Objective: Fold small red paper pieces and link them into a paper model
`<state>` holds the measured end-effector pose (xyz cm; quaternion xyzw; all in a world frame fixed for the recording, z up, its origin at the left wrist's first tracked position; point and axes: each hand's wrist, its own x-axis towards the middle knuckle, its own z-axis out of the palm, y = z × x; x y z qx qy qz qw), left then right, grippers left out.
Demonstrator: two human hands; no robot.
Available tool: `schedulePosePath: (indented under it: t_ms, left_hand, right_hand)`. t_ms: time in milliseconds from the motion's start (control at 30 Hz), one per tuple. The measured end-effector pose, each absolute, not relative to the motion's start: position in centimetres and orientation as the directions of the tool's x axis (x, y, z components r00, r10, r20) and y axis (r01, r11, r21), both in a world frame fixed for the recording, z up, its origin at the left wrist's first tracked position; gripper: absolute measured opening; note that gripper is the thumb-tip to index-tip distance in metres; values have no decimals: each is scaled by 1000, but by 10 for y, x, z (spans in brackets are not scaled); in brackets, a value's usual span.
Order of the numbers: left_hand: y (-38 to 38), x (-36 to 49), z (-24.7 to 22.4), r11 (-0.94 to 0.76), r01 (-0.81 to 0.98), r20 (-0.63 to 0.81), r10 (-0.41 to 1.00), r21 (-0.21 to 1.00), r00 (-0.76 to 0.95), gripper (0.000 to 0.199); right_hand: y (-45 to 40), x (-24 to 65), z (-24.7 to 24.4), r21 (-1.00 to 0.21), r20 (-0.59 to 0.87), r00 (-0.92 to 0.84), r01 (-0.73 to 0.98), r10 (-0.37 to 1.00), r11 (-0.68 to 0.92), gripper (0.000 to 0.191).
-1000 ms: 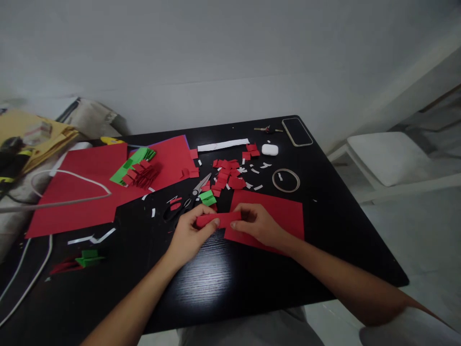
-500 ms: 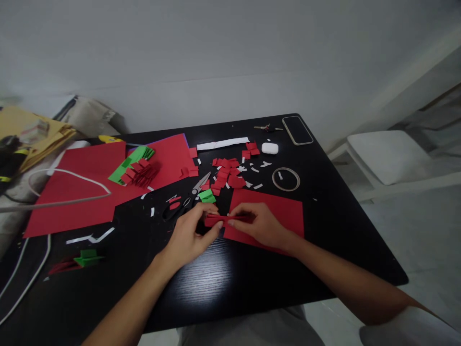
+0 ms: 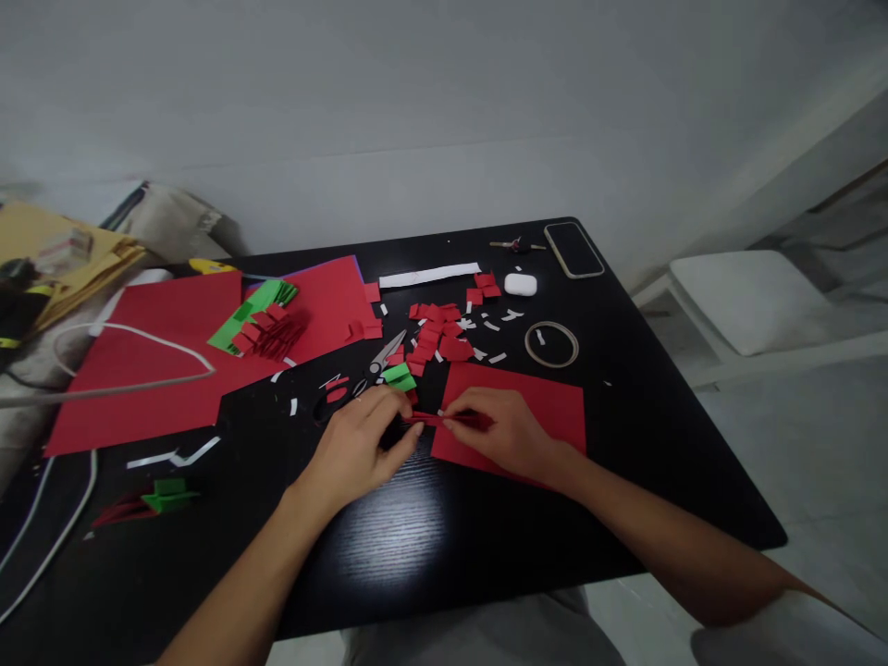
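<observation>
My left hand (image 3: 364, 442) pinches the left end of a folded red paper strip (image 3: 428, 419) between thumb and fingers. The strip's other end is held in the closed fingers of my right hand (image 3: 506, 430). Under my right hand lies a flat red sheet (image 3: 548, 407). Black-handled scissors (image 3: 378, 363) lie just beyond my left hand, beside a small green folded paper (image 3: 400, 376). Several small red paper pieces (image 3: 434, 333) are heaped beyond the strip, with white scraps (image 3: 511, 315) scattered to their right.
On the black table (image 3: 666, 462) are a tape ring (image 3: 551, 344), a white case (image 3: 520, 285), keys (image 3: 517, 246) and a phone (image 3: 574, 250). Large red sheets (image 3: 153, 361), green paper (image 3: 242, 319) and a white cable (image 3: 153, 342) are at left. A white stool (image 3: 749, 296) stands right.
My left hand has shifted slightly left and its fingers have curled further over the strip's end. Less of the red strip shows between the hands. My right hand has barely moved.
</observation>
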<state>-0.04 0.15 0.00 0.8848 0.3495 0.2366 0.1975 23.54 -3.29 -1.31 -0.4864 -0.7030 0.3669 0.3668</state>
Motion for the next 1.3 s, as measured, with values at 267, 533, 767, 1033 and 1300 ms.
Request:
schedulePosePath:
  t_ms: [267,533,767,1033,1300]
  left_hand:
    - [4,-3,2,-734,586,350,679,344,645,8]
    - [3,-6,2,-569,537,311,810,622,497,22]
    - [6,-2,3,-349,393,176,894,851,413,12]
    - [6,-1,3,-218,324,99,933,921,345,9]
    - [-1,4,0,-279,351,169,934,894,314,13]
  right_hand:
    - [-31,236,-13,-881,128,-260,413,957,230,7]
    - [-29,239,-13,-921,94,-199,354,976,161,7]
    - [-30,240,-9,-956,43,-202,276,978,99,8]
    - [-30,239,-7,-970,3,-196,238,981,51,8]
    - [-30,237,-7,-981,-40,-169,195,985,-6,10]
